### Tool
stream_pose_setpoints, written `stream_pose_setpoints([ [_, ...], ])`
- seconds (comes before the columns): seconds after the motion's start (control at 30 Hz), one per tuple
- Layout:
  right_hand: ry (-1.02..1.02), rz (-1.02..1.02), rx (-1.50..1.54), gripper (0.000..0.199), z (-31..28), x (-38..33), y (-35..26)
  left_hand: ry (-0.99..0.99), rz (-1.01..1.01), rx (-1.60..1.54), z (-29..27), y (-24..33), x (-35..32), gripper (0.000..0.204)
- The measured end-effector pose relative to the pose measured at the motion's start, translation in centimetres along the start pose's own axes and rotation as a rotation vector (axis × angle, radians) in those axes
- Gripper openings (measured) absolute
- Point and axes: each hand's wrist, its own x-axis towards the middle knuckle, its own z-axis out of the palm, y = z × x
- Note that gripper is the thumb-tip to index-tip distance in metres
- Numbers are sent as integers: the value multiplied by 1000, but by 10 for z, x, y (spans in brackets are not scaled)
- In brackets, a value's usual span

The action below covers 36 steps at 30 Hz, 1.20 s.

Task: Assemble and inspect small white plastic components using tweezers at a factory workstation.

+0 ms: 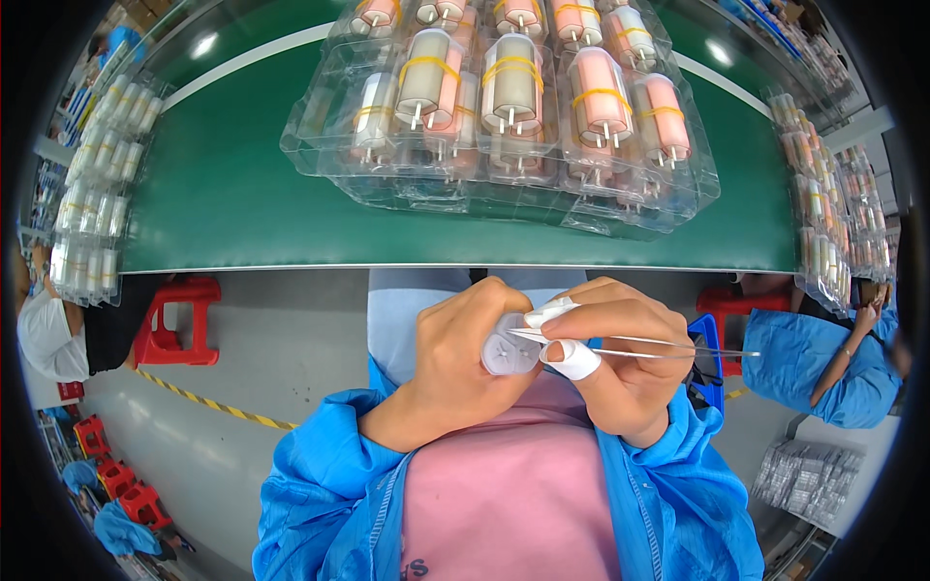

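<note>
**Kid:** What is the left hand [465, 363] doing in the middle of the frame?

**Helper:** Its fingers are curled tight around a small white round part [511, 353]. The flat end faces up toward the camera, so the person can look at it.

**Kid:** And the right hand [620, 363]?

**Helper:** It is pinching thin metal tweezers [620, 347]. The thumb and first finger press them together. The tips touch the white part, and the long end points to the right of the frame. Tweezers help with tiny bits that fingers cannot grab.

**Kid:** Why is there white stuff on the fingers?

**Helper:** Those look like little white finger covers [573, 360]. I think they keep the part clean.

**Kid:** Why hold it so close to the body?

**Helper:** Probably to keep it steady and easy to see, over the pink apron [504, 494].

**Kid:** What is up top?

**Helper:** A green bench [232, 194] with clear plastic trays [504, 116]. Each pocket holds a tube-shaped part with a yellow band, so they do not roll away.
</note>
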Motion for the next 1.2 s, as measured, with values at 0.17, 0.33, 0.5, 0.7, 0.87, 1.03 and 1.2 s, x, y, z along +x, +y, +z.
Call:
stream_pose_setpoints([
  [0.17, 56, 39, 31, 13, 2, -4, 3, -11, -22, -6, 0, 0, -1, 28],
  [0.33, 17, 37, -1, 13, 3, -2, 0, 2, -24, -8, -3, 0, -2, 28],
  [0.5, 37, 19, -6, 14, 6, -1, 1, 10, -30, -6, -4, 0, -1, 28],
  [0.7, 34, 28, -21, 15, 5, -1, 1, 17, -20, 4, -3, -2, -2, 30],
  [0.87, 43, 9, -3, 15, 4, -3, 4, 5, -17, 12, -3, -2, -2, 30],
  [1.03, 29, 4, -24, 15, 4, -1, 1, 4, -26, 9, -3, -2, -2, 30],
  [1.2, 37, 0, -31, 15, 4, -2, 1, 7, -14, 9, -4, -1, -1, 30],
])
